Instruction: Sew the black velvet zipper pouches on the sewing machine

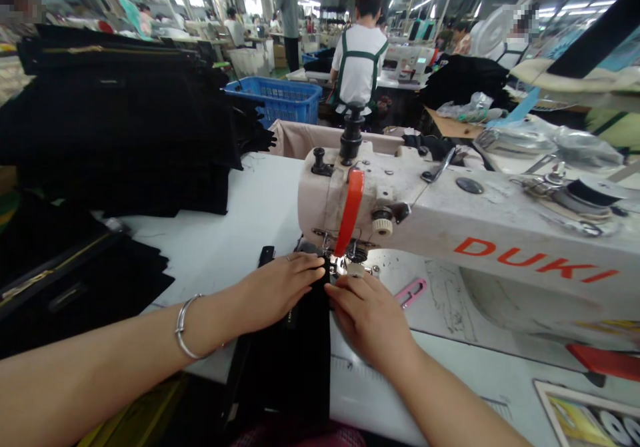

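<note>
— Black fabric piece (pixel 295 354) lies flat on the white table (pixel 240 234), running from the table's near edge up to the presser foot (pixel 345 267) of the sewing machine (pixel 450 234). See both hands on it?

— Yes. The left hand (pixel 277 290) rests palm down on the cloth, fingers stretched out flat and close together, tips pointing toward 2 o'clock at the needle area. It pins the cloth down rather than gripping it. A silver bangle (pixel 187 327) sits on that wrist.

— And the right hand (pixel 367 317)?

— It lies at 3 o'clock of the fabric, fingers bent a little and pointing toward 10 o'clock, tips pressed on the cloth's right edge just before the foot. The two sets of fingertips nearly meet (I cannot tell whether they touch).

— What lies around them?

— A pink thread snip (pixel 411 292) lies on the machine bed at 2 o'clock of the right hand, close by. An orange-red guard (pixel 350 210) hangs down the machine head directly above the foot. At 10 o'clock of the left hand, well apart, stands a tall stack of black pieces (pixel 125 120), and a lower pile with gold zippers (pixel 65 287) sits at 9 o'clock.

— Farther back?

— A blue plastic crate (pixel 280 97) at 12 o'clock, and beyond it a seated person in a white shirt (pixel 357 67), back turned, at another machine.
</note>
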The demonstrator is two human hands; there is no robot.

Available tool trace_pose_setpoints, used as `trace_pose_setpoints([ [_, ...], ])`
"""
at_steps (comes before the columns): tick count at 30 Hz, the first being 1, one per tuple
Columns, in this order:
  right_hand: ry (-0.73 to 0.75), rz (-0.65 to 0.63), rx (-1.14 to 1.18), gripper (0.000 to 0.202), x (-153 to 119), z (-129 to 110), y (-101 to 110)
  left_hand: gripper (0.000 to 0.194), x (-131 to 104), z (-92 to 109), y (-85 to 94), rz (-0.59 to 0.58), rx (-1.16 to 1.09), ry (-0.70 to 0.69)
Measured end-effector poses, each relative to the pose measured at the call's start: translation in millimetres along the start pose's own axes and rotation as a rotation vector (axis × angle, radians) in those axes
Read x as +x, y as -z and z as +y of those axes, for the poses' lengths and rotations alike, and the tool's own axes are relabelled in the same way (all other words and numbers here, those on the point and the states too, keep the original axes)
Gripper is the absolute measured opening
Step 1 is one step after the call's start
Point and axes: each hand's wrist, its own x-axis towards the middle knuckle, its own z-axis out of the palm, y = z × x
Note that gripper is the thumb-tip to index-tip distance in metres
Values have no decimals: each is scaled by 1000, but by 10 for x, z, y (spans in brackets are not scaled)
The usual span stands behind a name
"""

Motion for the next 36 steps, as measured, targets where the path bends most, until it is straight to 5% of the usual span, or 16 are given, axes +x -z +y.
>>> trace_pose_setpoints([
  [9,-45,-52,-64,30,47,-50,-7,35,90,-188,71,-71,-33,6],
  [14,-71,-84,74,26,-18,-77,136,101,-320,359,237,-191,-56,39],
  [18,-105,-159,205,19,-219,-278,296,56,-684,709,224,-110,-99,72],
  [24,-263,-98,250,34,-373,-616,219,30,-753,626,321,179,-481,715],
  [27,-351,-29,300,56,-276,-696,94,35,-704,588,431,205,-534,834],
  [31,-454,129,521,71,-117,-761,-21,37,-684,574,505,190,-503,834],
  [34,-535,132,623,45,-109,-815,-29,33,-697,578,498,190,-413,700],
  [36,-559,61,615,30,-188,-851,-6,32,-709,609,455,146,-298,490],
])
